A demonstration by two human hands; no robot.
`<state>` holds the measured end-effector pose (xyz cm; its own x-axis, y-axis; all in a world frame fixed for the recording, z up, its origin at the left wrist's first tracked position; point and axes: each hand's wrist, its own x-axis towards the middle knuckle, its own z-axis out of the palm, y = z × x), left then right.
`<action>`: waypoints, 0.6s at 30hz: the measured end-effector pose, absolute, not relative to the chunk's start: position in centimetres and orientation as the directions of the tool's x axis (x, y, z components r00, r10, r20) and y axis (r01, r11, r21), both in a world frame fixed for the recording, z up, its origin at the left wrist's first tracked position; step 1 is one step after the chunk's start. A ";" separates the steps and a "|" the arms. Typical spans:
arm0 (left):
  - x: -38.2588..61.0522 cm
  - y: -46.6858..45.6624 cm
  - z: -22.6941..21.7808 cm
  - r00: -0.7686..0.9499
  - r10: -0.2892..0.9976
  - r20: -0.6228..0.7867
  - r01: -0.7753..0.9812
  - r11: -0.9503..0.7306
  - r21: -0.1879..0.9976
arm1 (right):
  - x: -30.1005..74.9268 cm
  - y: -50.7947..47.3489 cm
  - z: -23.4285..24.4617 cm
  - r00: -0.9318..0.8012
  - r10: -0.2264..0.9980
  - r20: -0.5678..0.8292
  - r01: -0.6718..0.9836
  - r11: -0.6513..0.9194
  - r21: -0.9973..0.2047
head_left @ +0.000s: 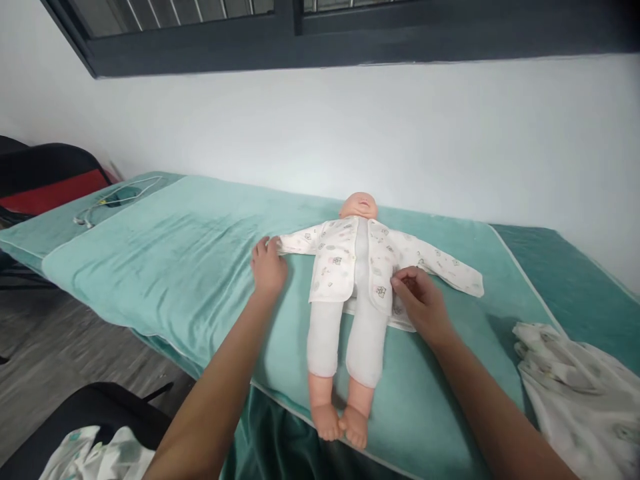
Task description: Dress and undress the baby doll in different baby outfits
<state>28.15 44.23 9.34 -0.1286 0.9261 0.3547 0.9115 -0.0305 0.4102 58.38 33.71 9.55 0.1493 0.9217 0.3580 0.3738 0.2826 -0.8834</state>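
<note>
A baby doll [326, 340] lies on its back with its feet toward me. It wears a white printed baby jacket [333, 263] over a white body, and the jacket's front panels lie apart down the middle. My left hand [269, 265] has its fingers closed around the cuff of the sleeve on the left. My right hand [421, 300] pinches the side of the jacket near its lower edge; the fingertips are partly hidden. The other sleeve stretches out flat to the right, and whether an arm is inside does not show.
A light green cover [200, 233] lies over the bed. Crumpled printed white cloth [575, 393] rests at the right. A white cord [125, 190] lies at the far left end. Black chairs [105, 407] stand beside the bed, one bearing more cloth. The wall [300, 133] runs behind.
</note>
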 end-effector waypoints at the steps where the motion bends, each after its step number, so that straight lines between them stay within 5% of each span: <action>1: 27.6 44.7 9.3 -0.151 0.937 0.315 0.916 0.013 0.401 | 58.2 33.0 9.3 0.129 0.916 0.381 0.409 0.301 -0.861; 7: 25.2 46.6 8.5 -0.061 0.973 0.223 0.908 -0.038 0.417 | 57.0 29.4 8.7 0.038 0.858 0.512 0.642 0.372 -0.670; 18: 24.5 46.8 8.6 -0.205 0.952 0.227 0.855 0.061 0.516 | 55.1 28.7 9.5 -0.033 0.779 0.626 0.788 0.406 -0.463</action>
<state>24.48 46.80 8.59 -0.2055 0.9520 0.2269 0.8545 0.0615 0.5158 55.14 28.71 9.49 -0.0333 0.7792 0.6259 0.7879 0.4058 -0.4633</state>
